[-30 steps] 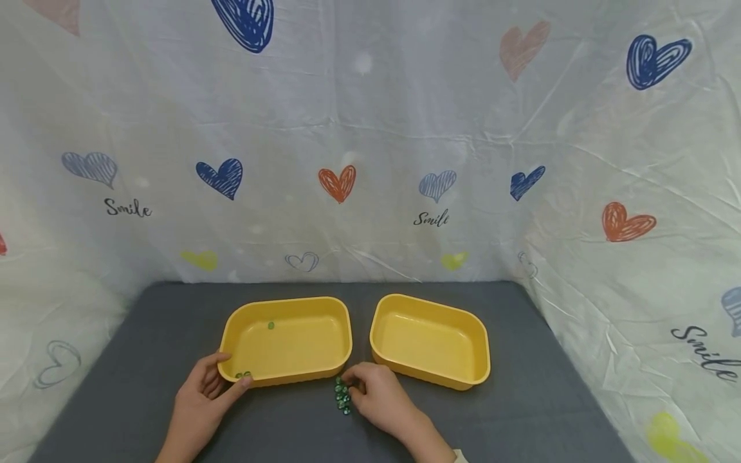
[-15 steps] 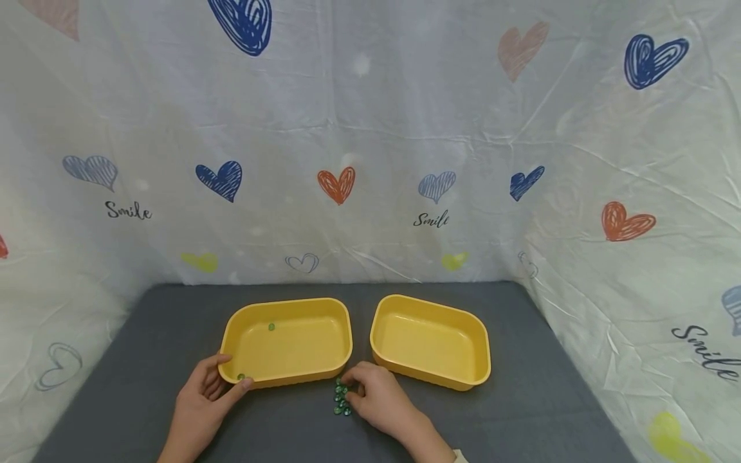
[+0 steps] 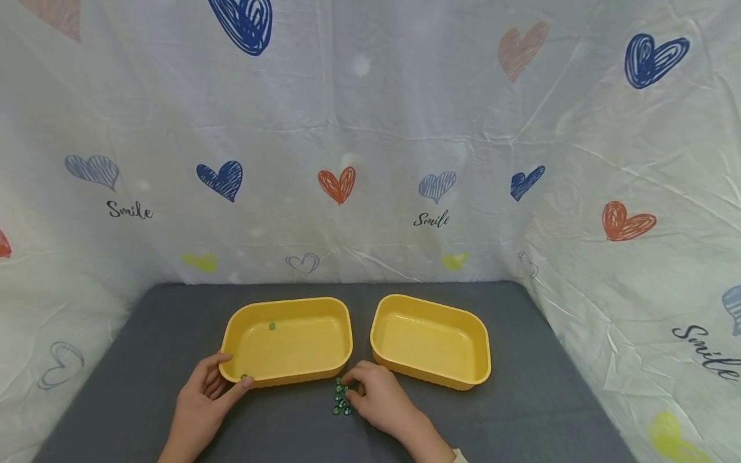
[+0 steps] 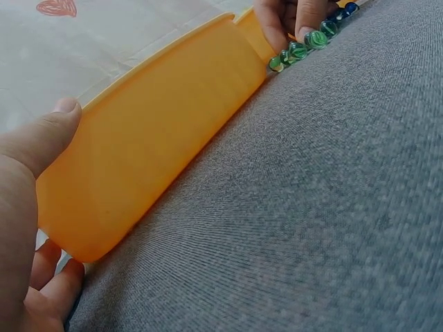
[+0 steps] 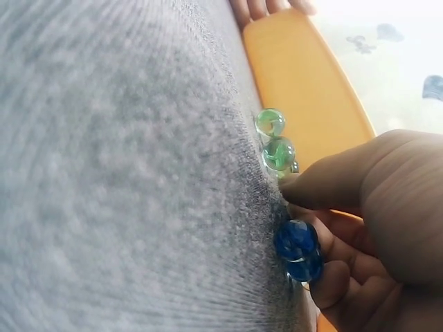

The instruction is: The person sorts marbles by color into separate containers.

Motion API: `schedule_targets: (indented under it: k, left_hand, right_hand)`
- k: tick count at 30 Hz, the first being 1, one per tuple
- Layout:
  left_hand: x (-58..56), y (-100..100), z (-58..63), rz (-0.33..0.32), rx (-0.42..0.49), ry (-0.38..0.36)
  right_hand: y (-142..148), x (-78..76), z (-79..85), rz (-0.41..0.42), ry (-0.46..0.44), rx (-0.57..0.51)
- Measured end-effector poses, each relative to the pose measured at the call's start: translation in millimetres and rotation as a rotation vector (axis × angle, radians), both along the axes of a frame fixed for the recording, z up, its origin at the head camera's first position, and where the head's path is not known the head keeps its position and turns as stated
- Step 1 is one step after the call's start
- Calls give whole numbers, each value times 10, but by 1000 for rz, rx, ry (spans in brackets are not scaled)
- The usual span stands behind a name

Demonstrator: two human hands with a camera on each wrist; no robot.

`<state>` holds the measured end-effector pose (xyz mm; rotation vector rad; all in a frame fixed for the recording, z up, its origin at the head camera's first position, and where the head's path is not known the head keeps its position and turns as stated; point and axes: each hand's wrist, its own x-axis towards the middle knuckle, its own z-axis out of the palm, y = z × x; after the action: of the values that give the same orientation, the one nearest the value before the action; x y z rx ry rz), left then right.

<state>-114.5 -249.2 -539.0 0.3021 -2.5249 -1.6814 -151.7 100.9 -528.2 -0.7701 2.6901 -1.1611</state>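
Your left hand grips the left of two rounded rectangular yellow plastic trays, two green marbles visible inside. Your right hand touches loose green and blue glass marbles on the grey desk; I cannot tell whether it pinches any. White heart-print cloth reads "Smile" thrice.

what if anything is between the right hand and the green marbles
Nothing visible. The right hand is at the green marbles, its fingertips right by them in the left wrist view. Blue marbles show past the thumb in the right wrist view, not between.
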Motion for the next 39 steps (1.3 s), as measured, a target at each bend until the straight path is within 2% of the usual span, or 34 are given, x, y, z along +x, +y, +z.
schedule_targets:
  k: [16, 27, 39]
  left_hand:
    - [2, -8, -12, -3, -3, 14]
    - [5, 2, -2, -4, -12, 23]
    - [-1, 11, -5, -3, -12, 16]
  right_hand:
    - [19, -4, 74, 14, -54, -29]
    - [30, 11, 141, 15, -36, -18]
    - [48, 50, 274, 39, -24, -74]
